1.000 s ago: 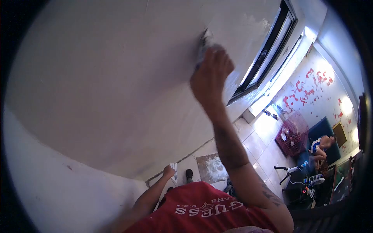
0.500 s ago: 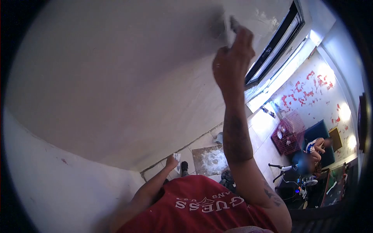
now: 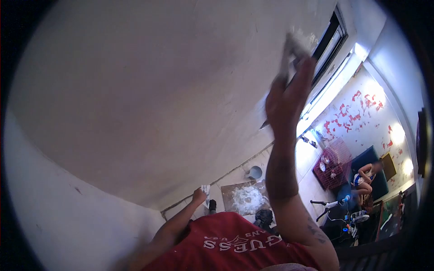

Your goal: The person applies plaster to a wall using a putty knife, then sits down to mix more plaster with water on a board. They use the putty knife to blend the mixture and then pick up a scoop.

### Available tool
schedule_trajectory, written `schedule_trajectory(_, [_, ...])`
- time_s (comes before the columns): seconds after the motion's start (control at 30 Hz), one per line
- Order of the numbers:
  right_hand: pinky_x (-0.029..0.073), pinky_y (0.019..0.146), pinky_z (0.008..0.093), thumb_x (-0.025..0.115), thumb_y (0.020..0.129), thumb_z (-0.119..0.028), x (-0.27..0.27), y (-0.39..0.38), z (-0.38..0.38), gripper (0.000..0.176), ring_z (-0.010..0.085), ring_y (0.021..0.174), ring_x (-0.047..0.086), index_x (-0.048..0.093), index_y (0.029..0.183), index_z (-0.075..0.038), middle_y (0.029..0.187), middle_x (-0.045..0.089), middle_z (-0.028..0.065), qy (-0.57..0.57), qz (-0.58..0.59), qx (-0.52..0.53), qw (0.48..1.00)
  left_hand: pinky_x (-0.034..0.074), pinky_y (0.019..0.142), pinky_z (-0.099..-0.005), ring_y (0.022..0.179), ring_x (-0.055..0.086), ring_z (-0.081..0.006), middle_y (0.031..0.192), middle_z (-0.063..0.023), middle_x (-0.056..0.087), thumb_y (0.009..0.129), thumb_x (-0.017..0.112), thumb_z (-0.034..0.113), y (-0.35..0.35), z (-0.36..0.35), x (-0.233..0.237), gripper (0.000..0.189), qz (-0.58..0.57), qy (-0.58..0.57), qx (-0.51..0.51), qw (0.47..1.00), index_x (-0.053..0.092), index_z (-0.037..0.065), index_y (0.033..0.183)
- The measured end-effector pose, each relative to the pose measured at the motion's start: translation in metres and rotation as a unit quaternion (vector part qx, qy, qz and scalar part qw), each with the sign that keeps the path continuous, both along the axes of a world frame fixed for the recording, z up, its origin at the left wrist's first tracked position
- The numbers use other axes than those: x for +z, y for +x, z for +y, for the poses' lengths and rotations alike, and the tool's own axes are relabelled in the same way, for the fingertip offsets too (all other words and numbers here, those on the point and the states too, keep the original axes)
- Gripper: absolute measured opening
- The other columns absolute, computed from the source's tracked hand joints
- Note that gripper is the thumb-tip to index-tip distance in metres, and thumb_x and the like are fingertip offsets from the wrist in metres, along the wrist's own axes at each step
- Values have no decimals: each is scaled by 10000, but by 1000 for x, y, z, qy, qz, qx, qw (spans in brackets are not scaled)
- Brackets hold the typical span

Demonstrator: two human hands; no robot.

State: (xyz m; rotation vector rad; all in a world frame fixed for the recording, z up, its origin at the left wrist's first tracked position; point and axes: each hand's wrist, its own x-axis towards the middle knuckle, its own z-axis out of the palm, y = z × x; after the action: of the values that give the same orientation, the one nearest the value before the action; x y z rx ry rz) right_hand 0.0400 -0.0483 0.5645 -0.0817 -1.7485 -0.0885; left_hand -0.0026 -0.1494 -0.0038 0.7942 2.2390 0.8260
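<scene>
My right hand (image 3: 289, 97) is raised high against the grey wall (image 3: 158, 90), near the window frame. Its fingers are wrapped round a flat trowel-like tool (image 3: 288, 56), blurred by motion, with its blade close to the wall. Low down beside the foot of the wall, my left hand (image 3: 199, 195) grips a small whitish object (image 3: 205, 189), partly hidden and too small to name.
On the floor lie a board (image 3: 230, 198) with white powder or paste and a grey pail (image 3: 255, 172). At the right are a pink wire cage (image 3: 333, 165), a seated person (image 3: 364, 177), a bicycle handlebar (image 3: 332, 204) and a dark-framed window (image 3: 332, 43).
My right hand has moved right and somewhat lower in view, with the tool now tilted differently. The grey pail shows more fully. My left hand has barely moved.
</scene>
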Motion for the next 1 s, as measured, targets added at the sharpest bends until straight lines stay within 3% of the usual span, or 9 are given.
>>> schedule_trajectory(0.17, [386,864,488,497,675,88,55,-30,59,454,398,1010,471,405,1114,21,1042,448,228,92,-15,-30,995,473,827,-409,923,595,-360,961,-226,617,733,616,203,5,-10,-6,304,-20,-27,8,999,602,-28,929])
schedule_trajectory(0.27, [412,850,475,542,678,83,45,-48,45,479,383,1016,497,394,1129,19,1067,455,230,94,-15,-103,990,472,834,-407,931,593,-364,966,-224,618,730,631,215,8,-11,-45,318,51,-1,21,998,603,-36,923])
schedule_trajectory(0.43, [319,803,460,496,628,-22,-14,-73,4,409,345,924,430,462,1032,25,997,449,208,73,5,-142,987,472,807,-442,932,586,-373,958,-255,604,727,583,211,9,-19,8,306,-9,-28,35,999,600,-24,922])
schedule_trajectory(0.5, [333,814,526,538,647,-56,-58,-74,-37,354,381,933,445,511,994,7,1044,467,231,53,-47,-72,995,472,808,-442,936,584,-372,959,-254,603,725,585,209,7,-11,10,304,-30,-26,29,999,598,-24,920])
schedule_trajectory(0.6, [335,839,495,474,614,59,-82,-58,-85,313,353,927,464,496,926,35,1002,480,229,41,-93,72,992,472,809,-442,934,583,-373,953,-252,604,716,593,213,9,0,-3,308,-15,-4,18,1000,599,-25,911])
schedule_trajectory(0.7, [329,880,518,482,648,92,-54,-25,-74,364,381,998,463,478,1008,40,1036,480,230,6,-158,72,985,474,810,-441,925,586,-378,943,-248,608,708,601,223,8,6,-15,314,43,29,35,998,603,-28,896])
schedule_trajectory(0.9, [327,801,464,506,663,42,74,-30,39,360,333,970,447,494,1020,-9,992,472,174,95,71,-23,993,490,747,-418,870,608,-359,904,-227,627,732,612,213,13,-2,-36,283,-3,42,15,999,611,-17,895])
schedule_trajectory(0.97, [437,818,456,473,677,88,78,-43,45,437,386,978,500,442,1108,21,1057,473,217,155,19,-56,986,492,741,-420,858,609,-362,899,-231,626,730,605,208,13,-7,-40,266,-20,21,28,999,612,-13,877])
schedule_trajectory(1.0, [412,807,476,459,649,72,70,-56,39,455,375,964,492,462,1100,14,1042,470,210,124,17,-73,990,486,763,-426,876,601,-371,904,-245,619,725,613,213,14,-7,-38,285,-11,19,17,1000,612,-32,871])
